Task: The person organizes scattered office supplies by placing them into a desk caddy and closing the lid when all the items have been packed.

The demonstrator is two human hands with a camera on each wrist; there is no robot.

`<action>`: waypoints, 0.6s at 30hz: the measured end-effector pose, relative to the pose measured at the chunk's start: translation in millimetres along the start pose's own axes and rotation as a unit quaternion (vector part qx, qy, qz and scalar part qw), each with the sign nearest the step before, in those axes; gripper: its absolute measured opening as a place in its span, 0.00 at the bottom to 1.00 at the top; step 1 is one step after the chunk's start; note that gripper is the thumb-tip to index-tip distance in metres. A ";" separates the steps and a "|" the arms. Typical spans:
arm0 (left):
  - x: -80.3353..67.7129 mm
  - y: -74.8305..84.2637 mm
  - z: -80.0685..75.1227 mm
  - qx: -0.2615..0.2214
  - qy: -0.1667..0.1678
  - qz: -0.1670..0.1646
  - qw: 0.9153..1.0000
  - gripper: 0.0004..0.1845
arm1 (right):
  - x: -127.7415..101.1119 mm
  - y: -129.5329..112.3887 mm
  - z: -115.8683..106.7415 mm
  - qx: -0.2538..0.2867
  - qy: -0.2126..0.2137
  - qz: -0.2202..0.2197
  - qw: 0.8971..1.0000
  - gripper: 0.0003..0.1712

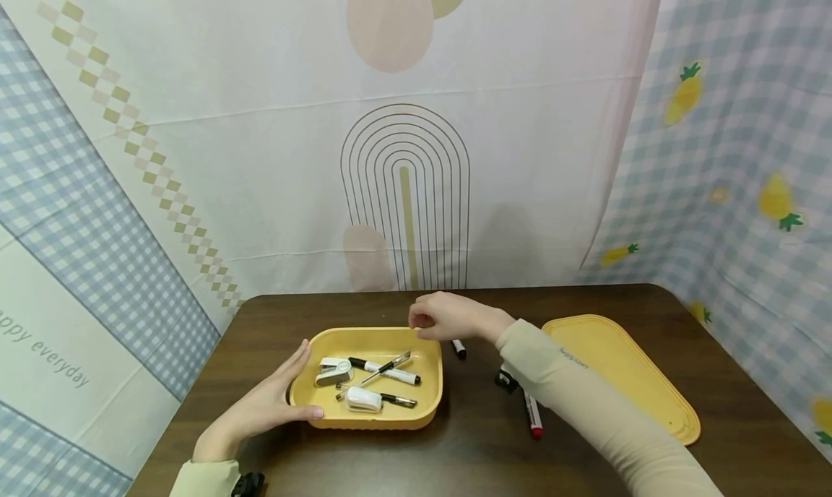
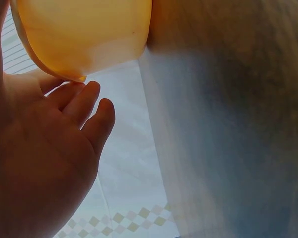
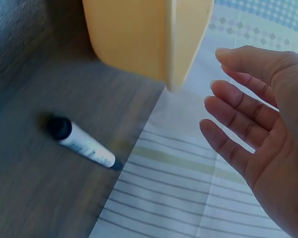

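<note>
Dark wood table, patterned cloth backdrop behind. Yellow tray near left-centre, already holding two staplers and few pens. Left hand flat against tray's left wall, fingers straight, steadying. Right hand over tray's far right rim, fingers loosely curled, holding nothing. Judged partly done: black-capped marker just right of tray, red marker near right sleeve. Yellow lid lies right, well apart.

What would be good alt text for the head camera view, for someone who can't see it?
A person's left hand rests open against the left side of a yellow tray holding pens and small white items, while the right hand hovers over its far rim. A yellow lid and two markers lie to the right on the dark wooden table.
</note>
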State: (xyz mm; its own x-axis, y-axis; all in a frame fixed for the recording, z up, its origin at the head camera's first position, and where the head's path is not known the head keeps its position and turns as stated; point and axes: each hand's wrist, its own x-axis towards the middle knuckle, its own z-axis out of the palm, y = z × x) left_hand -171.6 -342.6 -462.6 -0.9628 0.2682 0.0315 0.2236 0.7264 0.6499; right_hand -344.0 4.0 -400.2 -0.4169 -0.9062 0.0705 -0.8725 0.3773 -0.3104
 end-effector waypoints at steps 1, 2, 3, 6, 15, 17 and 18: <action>0.1 0.0 0.1 0.000 -0.001 0.000 1.000 0.61 | -2.1 1.0 -1.3 0.002 0.000 0.004 1.000 0.06; 0.2 0.0 0.2 -0.001 -0.001 0.000 1.000 0.61 | -4.4 2.4 -2.4 0.003 0.001 0.006 1.000 0.05; 0.3 0.1 0.2 -0.002 -0.002 0.000 1.000 0.61 | -6.7 3.2 -3.8 0.004 0.001 0.009 1.000 0.05; -0.3 0.1 0.4 -0.004 -0.003 -0.001 1.000 0.61 | -13.2 6.3 -6.5 0.002 0.000 0.013 1.000 0.05; 0.4 -0.3 0.0 0.005 -0.001 -0.004 1.000 0.61 | -31.2 15.2 -9.2 -0.013 -0.007 0.025 1.000 0.05; 0.6 -1.1 -0.3 0.002 -0.003 -0.005 1.000 0.61 | -35.5 16.4 -9.7 -0.017 -0.004 0.023 1.000 0.05; 0.7 -1.5 -0.3 0.001 -0.004 -0.006 1.000 0.61 | -37.8 16.9 -10.0 -0.017 -0.003 0.022 1.000 0.05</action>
State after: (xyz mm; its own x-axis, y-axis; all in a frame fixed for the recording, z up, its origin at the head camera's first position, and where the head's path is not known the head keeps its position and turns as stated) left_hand -172.7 -343.7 -463.3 -0.9644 0.2638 0.0177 0.2118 0.7308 0.6489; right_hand -345.6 46.6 -398.6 -0.4536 -0.8897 0.0517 -0.8615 0.4229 -0.2810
